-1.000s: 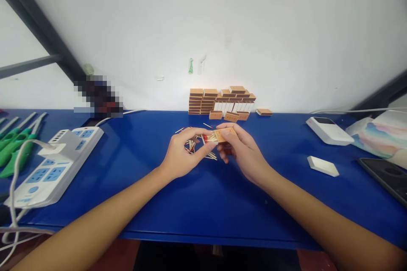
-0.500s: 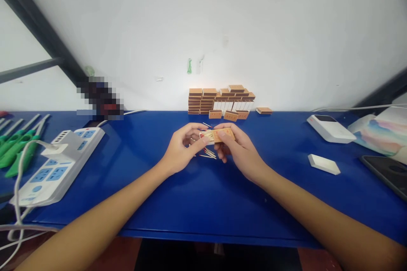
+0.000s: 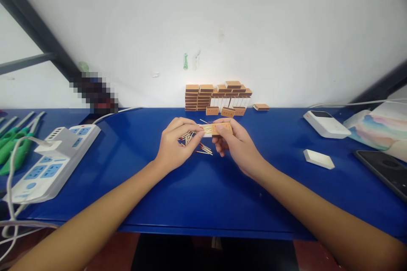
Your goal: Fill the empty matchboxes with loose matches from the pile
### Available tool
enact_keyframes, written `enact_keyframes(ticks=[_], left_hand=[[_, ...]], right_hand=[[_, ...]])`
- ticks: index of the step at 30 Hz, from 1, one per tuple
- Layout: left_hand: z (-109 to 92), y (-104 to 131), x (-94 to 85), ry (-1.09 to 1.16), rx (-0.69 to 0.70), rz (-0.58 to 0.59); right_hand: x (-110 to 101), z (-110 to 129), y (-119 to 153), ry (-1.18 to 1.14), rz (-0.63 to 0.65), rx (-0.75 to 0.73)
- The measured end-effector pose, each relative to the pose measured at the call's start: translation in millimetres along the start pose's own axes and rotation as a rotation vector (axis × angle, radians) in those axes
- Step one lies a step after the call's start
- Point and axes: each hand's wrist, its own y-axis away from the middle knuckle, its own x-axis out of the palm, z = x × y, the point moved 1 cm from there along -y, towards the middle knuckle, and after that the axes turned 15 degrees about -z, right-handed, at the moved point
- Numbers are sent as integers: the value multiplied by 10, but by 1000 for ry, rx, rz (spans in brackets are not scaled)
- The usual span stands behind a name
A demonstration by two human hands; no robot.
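Note:
My right hand (image 3: 238,142) grips the orange sleeve of a matchbox (image 3: 221,129), thumb on top. The box's white inner tray (image 3: 207,130) sticks out to the left with matches lying in it. My left hand (image 3: 178,142) pinches the outer left end of this tray between thumb and fingers. Loose matches (image 3: 206,149) with red heads lie on the blue table below and behind the hands. Farther back, against the wall, stands a stack of matchboxes (image 3: 206,98), with several upright and leaning ones at its right part.
A single matchbox (image 3: 261,106) lies right of the stack. On the right are a white device (image 3: 327,125), a white block (image 3: 319,159), a phone (image 3: 381,169) and a soft pack (image 3: 375,125). A power strip (image 3: 54,169) and green-handled tools (image 3: 19,144) are on the left.
My left thumb and fingers have closed on the tray's end, where they were more spread around it before. The whole view has shifted slightly.

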Motion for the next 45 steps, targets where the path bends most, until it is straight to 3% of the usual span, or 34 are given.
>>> enact_keyframes(ticks=[3, 6, 9, 12, 23, 31, 39, 45], left_hand=[[15, 3, 1, 55, -138, 11], [44, -12, -5, 175, -383, 30], [81, -25, 5, 323, -647, 129], [101, -26, 20, 395, -790, 180], [114, 1, 38, 389, -811, 177], [115, -8, 40, 429, -933, 203], [132, 28, 66, 446, -876, 337], [81, 37, 83, 400, -821, 329]], right_hand=[[-7, 8, 1, 10, 8, -18], [-16, 17, -8, 27, 10, -36], [-27, 15, -22, 52, 4, -47], [-33, 8, -29, 63, 19, -54], [-37, -26, -32, 82, 68, -101], [-9, -68, -21, 96, 141, -99], [-88, -67, -140, 171, 186, -112], [-112, -85, -189, 189, 202, -112]])
